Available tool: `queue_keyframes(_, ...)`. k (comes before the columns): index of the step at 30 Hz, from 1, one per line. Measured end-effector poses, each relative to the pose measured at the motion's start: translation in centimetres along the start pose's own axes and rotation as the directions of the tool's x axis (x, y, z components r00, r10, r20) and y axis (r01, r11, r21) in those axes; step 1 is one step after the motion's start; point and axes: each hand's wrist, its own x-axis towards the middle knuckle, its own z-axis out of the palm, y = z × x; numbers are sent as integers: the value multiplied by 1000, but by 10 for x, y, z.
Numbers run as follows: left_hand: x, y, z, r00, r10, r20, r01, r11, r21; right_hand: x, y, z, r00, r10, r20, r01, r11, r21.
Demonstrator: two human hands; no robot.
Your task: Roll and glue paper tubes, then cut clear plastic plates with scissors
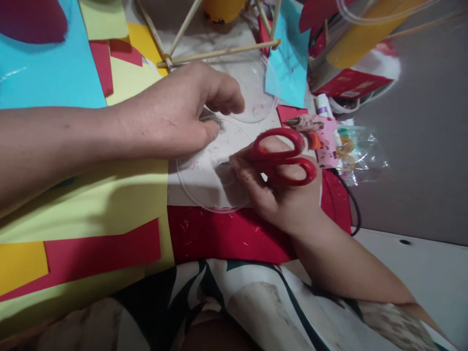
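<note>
Red scissors [278, 158] show at the 3 o'clock side of a clear disc [201, 187]. The person's right hand [288, 204] closes round their blade end, with the loops lying over its back and the tip pointing to 9 o'clock. At the disc's 11 o'clock edge, the left hand [175, 109] arches, thumb and fingers apart with nothing visible gripped between them. A second disc [259, 83] lies at 1 o'clock, a stick frame [223, 53] at 12, a pink glue gun [327, 139] between 2 and 3, a red sheet [226, 234] at 6.
</note>
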Motion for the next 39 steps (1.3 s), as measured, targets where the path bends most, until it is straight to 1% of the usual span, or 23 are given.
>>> queue_keyframes(2,1,-3,1,999,-16,-34,19,994,105,1,0,0,1000,9,9,-9,1000,5)
queue_keyframes(4,3,-8,2,999,-13,-42,24,967,255,1,0,3,997,71,-5,-71,996,47)
queue_keyframes(6,4,-13,3,1000,14,-20,-6,926,377,2,1,6,986,165,-29,-159,977,145)
queue_keyframes(8,5,-17,4,998,58,10,-57,898,436,1,3,10,968,248,-42,-228,936,269)
queue_keyframes(10,5,-18,5,997,79,19,-80,898,433,2,5,11,962,273,-28,-248,907,340)
queue_keyframes(12,3,-15,5,997,76,-18,-64,932,357,3,7,8,974,226,3,-216,927,308)
queue_keyframes(14,-1,-9,3,989,107,-99,-82,970,229,7,9,4,987,154,50,-162,958,236)
queue_keyframes(15,-4,-5,1,975,161,-155,-136,977,164,8,10,1,991,118,68,-130,970,206)
queue_keyframes(16,-7,-1,0,948,240,-212,-220,969,114,11,11,0,994,83,75,-96,978,183)
queue_keyframes(17,-10,3,-1,913,315,-258,-304,949,81,13,12,-1,996,48,75,-60,984,166)
queue_keyframes(19,-15,10,-2,841,441,-314,-445,893,64,16,14,-1,998,-21,55,12,988,155)
queue_keyframes(21,-18,13,-3,787,539,-299,-528,840,125,19,15,1,997,-68,38,60,982,177)
queue_keyframes(22,-17,14,-2,773,579,-259,-550,815,180,20,16,3,996,-81,34,73,979,192)
queue_keyframes(23,-16,14,-2,777,596,-201,-554,800,229,20,16,4,995,-91,33,82,976,202)
queue_keyframes(24,-15,14,-3,792,594,-137,-547,792,271,20,17,4,995,-94,34,86,975,204)
queue_keyframes(26,-11,17,-4,858,513,-15,-483,817,314,19,18,6,996,-84,40,74,978,196)
queue_keyframes(27,-10,19,-6,882,469,29,-452,829,328,18,19,6,997,-68,44,58,980,192)
queue_keyframes(28,-8,23,-7,899,433,64,-427,836,345,17,19,7,998,-46,48,36,981,190)
queue_keyframes(30,-4,31,-9,920,375,117,-390,836,387,14,22,8,999,-6,41,-2,981,194)
queue_keyframes(33,0,44,-11,930,325,170,-367,811,456,9,24,13,999,2,-39,6,978,210)
queue_keyframes(36,4,54,-8,913,358,197,-408,761,504,3,26,20,991,43,-124,-16,977,213)
queue_keyframes(37,6,56,-6,904,378,198,-424,746,513,1,26,23,990,64,-125,-36,976,215)
queue_keyframes(39,10,60,-1,891,408,202,-450,724,524,-1,29,26,992,95,-84,-75,972,222)
